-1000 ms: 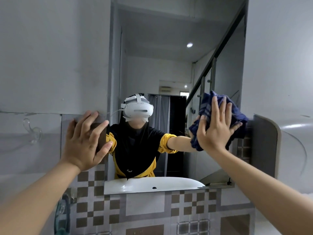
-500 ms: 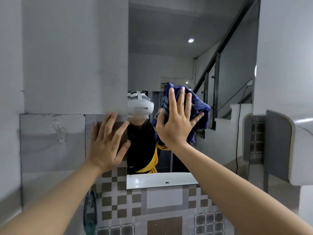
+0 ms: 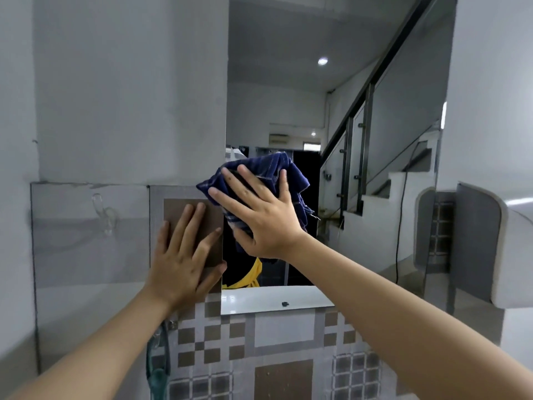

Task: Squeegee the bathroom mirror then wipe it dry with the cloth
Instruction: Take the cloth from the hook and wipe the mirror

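Right grip [image 3: 259, 220] flat on bunched cloth [image 3: 271, 171], against mirror [image 3: 288, 96]

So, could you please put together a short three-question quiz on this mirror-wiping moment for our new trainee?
1. True or false: the right hand presses the blue cloth flat against the mirror with open fingers.
2. Where does the left hand rest? A) on the brown wall tile beside the mirror's left edge; B) on the white basin; C) on the stair rail.
3. Fill in: on the grey wall panel to the left hangs a clear plastic ____.

Key: 1 true; 2 A; 3 hook.
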